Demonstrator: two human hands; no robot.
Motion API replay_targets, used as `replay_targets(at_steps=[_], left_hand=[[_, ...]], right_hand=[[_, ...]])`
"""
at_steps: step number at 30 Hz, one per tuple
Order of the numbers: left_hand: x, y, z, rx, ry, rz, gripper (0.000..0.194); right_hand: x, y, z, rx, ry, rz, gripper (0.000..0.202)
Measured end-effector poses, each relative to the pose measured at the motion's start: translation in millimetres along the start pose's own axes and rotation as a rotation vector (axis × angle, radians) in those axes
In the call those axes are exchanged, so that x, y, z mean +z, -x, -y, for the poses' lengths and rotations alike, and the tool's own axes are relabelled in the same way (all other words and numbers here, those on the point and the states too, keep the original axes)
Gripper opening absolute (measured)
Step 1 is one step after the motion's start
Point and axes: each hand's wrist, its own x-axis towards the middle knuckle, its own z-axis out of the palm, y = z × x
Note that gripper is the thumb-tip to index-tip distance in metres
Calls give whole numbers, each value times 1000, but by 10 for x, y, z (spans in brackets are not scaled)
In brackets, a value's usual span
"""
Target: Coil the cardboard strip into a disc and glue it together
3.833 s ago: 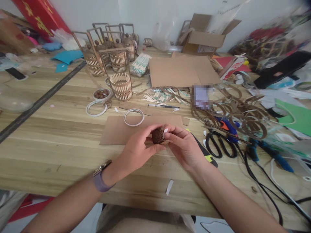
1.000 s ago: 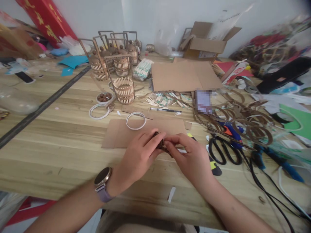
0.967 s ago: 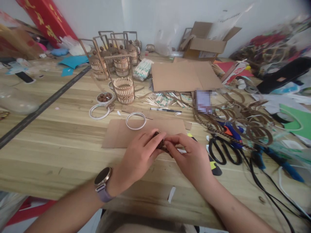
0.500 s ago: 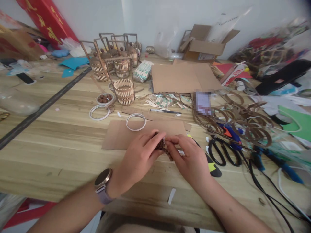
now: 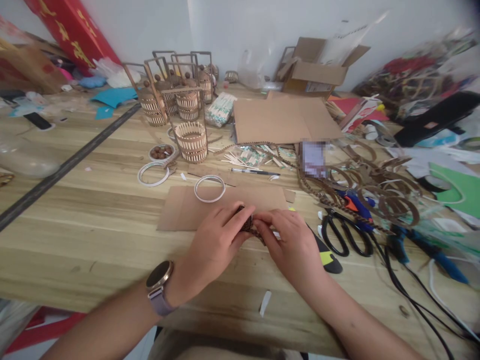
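A small coil of dark brown corrugated cardboard strip [image 5: 246, 223] sits between both hands, over the front edge of a flat cardboard piece [image 5: 183, 210]. My left hand [image 5: 215, 242], with a watch on its wrist, is closed round the coil from the left. From the right, my right hand [image 5: 294, 245] pinches at the strip with thumb and fingertips; a short tail of it shows below. Fingers cover much of the coil. Just behind the hands lies a white-edged ring [image 5: 196, 190] on the cardboard. A black and yellow tool [image 5: 330, 260] lies partly under my right hand.
Black-handled scissors [image 5: 335, 240], blue-handled pliers [image 5: 442, 255] and cables lie to the right, below brown strip loops [image 5: 397, 207]. Behind stand a small stick bucket [image 5: 192, 142], several lidded buckets with tall frames [image 5: 187, 105], and a bowl of brown beads [image 5: 162, 152].
My right hand has shifted very slightly at the strip, its fingers a little more curled. My left hand keeps its hold, and the things on the table stay put.
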Motion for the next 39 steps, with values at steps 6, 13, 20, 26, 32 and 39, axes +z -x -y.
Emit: replay_targets(at_steps=[6,13,20,26,32,39], left_hand=[[11,11,-8,16,-36,0,34],[14,22,-19,16,-45,-3,37],[-2,-21,24,-26,31,-31,42],[30,-12,46,-12,-40,-94,47],[14,-1,29,21,-119,-28,42],[13,9,24,96,-244,11,39]], right_hand=[[9,1,-14,-34,32,30,19],[20,-9,-14,-67,54,14,20],[-3,11,-16,-23,-2,14,17],[-8,10,-5,-19,-17,13,12],[4,-6,-10,-31,15,31,14],[14,6,-31,-47,75,62,14]])
